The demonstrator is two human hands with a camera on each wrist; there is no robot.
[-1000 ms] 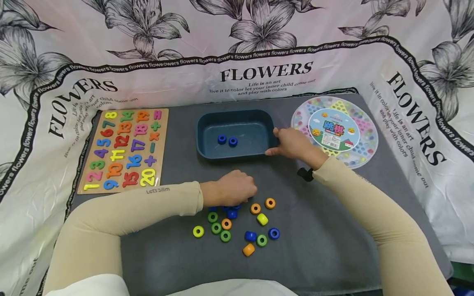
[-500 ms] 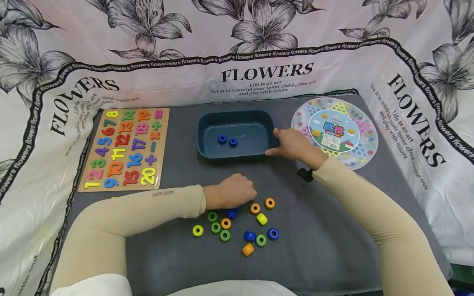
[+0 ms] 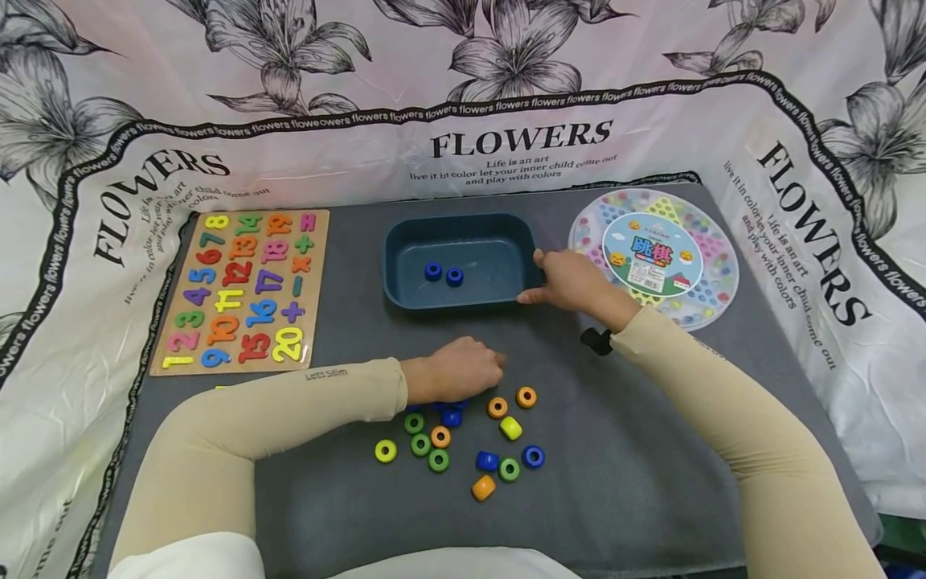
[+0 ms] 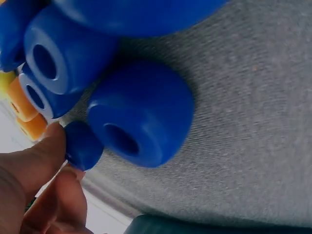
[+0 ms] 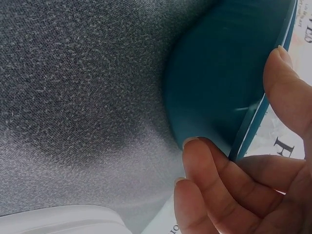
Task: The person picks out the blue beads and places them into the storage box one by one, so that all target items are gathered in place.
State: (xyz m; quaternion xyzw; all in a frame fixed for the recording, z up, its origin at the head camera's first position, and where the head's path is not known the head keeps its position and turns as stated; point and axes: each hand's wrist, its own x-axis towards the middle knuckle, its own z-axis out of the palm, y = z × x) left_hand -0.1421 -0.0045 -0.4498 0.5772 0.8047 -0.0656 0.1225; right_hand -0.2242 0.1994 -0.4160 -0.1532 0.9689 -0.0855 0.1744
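Observation:
My left hand (image 3: 463,370) is low over the table, at the back of a group of loose beads. In the left wrist view its thumb and a finger pinch a blue bead (image 4: 84,146); more blue beads (image 4: 141,114) lie beside it, partly hidden from the head view by the hand. My right hand (image 3: 573,281) holds the right end of a dark teal tray (image 3: 463,304), thumb and fingers around its rim and outer wall. Two blue beads (image 3: 432,271) sit inside the tray. Orange (image 3: 497,408), yellow (image 3: 510,428) and green beads (image 3: 437,460) lie nearer my body.
A wooden number board (image 3: 242,293) lies at the left, near the left forearm. Behind the right hand is a round Chinese checkers board (image 3: 654,257). A flower-printed white cloth (image 3: 521,153) rises behind the grey table (image 3: 615,498).
My left hand has shifted slightly right over the beads, and a fingertip now shows past its right side. The right hand and the tray have stayed put.

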